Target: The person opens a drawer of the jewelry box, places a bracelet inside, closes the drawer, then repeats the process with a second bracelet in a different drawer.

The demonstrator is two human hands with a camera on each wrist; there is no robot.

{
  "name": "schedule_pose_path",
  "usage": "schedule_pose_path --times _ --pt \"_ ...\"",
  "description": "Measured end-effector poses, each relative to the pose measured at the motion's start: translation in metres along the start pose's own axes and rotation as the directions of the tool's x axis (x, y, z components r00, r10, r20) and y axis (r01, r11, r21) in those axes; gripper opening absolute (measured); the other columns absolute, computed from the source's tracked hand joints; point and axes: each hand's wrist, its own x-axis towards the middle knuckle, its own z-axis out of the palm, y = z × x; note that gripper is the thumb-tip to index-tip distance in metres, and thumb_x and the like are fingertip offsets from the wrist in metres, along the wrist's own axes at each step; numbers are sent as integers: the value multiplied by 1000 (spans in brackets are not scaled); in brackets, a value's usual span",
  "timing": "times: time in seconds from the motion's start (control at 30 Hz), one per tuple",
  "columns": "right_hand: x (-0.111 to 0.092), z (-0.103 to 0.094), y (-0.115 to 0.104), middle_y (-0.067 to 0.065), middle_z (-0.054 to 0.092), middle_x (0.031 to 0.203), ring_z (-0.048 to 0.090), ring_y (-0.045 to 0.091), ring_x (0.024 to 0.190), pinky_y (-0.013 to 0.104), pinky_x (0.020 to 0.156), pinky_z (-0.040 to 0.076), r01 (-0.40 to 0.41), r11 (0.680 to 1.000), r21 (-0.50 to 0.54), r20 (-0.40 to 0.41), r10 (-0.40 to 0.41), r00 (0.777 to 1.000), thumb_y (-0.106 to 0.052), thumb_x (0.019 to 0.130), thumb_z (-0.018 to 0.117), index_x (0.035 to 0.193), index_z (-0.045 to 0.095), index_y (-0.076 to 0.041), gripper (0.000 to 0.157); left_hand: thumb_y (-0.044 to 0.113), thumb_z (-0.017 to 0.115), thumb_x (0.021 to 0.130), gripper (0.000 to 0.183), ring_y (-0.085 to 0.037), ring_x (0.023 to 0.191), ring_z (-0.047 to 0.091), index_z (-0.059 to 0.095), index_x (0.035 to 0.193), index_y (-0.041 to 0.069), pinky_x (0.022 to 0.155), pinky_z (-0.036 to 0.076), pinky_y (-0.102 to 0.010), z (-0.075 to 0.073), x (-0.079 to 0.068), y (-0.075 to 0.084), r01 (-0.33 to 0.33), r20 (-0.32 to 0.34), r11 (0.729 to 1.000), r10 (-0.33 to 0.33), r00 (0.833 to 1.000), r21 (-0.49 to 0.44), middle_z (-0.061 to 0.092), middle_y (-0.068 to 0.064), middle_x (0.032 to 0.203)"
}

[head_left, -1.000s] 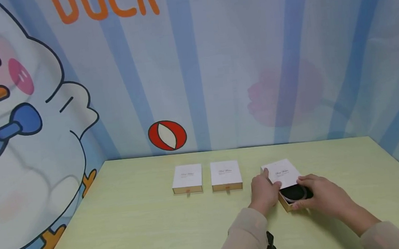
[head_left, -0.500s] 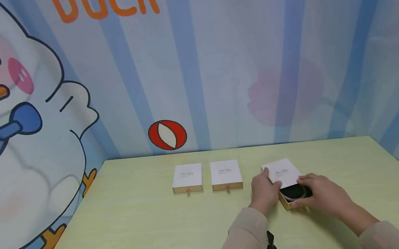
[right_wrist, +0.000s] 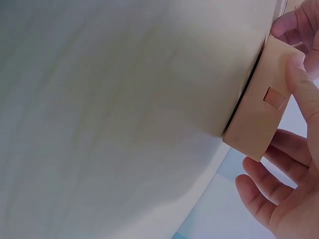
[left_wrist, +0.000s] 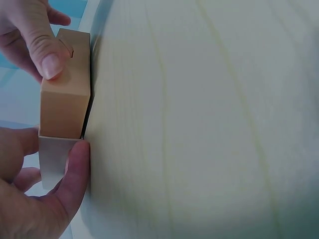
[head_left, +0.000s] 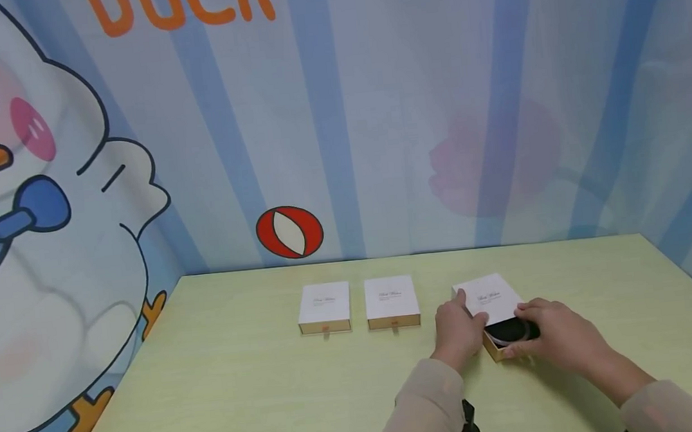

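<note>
A white gift box with a sliding drawer sits slightly turned at the table's right. Its white sleeve (head_left: 488, 299) bears dark script, and the tan drawer (right_wrist: 259, 99) stands partly out toward the person. Inside the drawer lies a black round item (head_left: 510, 332), mostly hidden under the sleeve. My left hand (head_left: 457, 330) grips the sleeve by its left side, thumb near the sleeve's front edge. With its thumb on the drawer's front face, my right hand (head_left: 564, 337) holds the drawer; its other fingers reach along the right side. The left wrist view shows the drawer's side (left_wrist: 62, 114) beyond the sleeve.
Two similar white boxes with gold fronts and small pull tabs, a middle one (head_left: 392, 302) and a left one (head_left: 324, 307), stand in a row left of the hands. Behind the pale yellow table (head_left: 244, 393) hangs a cartoon-printed backdrop (head_left: 372, 102).
The drawer has slid slightly into the sleeve, and my right thumb has moved a little away from me with it. My left hand keeps its hold on the sleeve.
</note>
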Motion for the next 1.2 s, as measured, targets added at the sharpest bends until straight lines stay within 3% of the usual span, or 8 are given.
schedule_pose_path --times 0.27,0.7,0.93,1.2 --pt "2 -3 -2 23 59 123 54 44 110 54 81 49 -3 1000 -16 27 3 1000 -64 62 74 117 64 5 88 22 66 88 57 -27 130 44 47 139 4 108 37 -36 2 2 -1 -3 1 1000 3 1000 7 51 -15 138" --pt "6 -4 -5 25 62 115 57 42 106 52 84 48 11 1000 -13 32 -10 999 -57 64 77 111 66 8 80 22 66 89 58 -25 133 41 46 140 5 110 35 -37 2 1 0 19 20 1000 -19 1000 -16 48 -14 141" --pt "10 -4 -4 23 62 108 61 30 90 44 73 50 -2 1000 18 72 1 997 -52 66 79 109 66 9 76 22 66 89 58 -24 133 40 45 140 5 110 35 -37 1 0 0 27 29 999 -26 999 -33 47 -13 142" --pt "13 -6 -6 15 62 93 50 18 71 31 60 41 4 1000 22 73 -6 997 -50 66 79 98 69 5 65 22 66 88 59 -22 132 42 45 140 5 110 35 -36 1 1 0 18 24 1000 -17 1000 -23 48 -12 142"
